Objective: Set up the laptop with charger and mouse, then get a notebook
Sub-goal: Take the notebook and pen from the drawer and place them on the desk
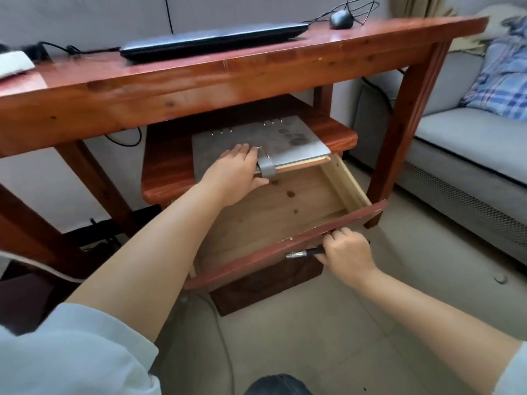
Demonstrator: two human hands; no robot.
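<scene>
Gripping — two hands (pixel 236 172), one notebook (pixel 285 143)

There is a single view, taken from the person's head and looking forward and steeply down. It sits low and close, roughly level with the edge of the red wooden table (pixel 199 78), so the tabletop is seen nearly edge-on. The open drawer (pixel 285 212) beneath fills the centre. Both forearms reach in from the bottom corners. The wide lens bends the edges, taking in a grey sofa (pixel 462 143) at right.
</scene>
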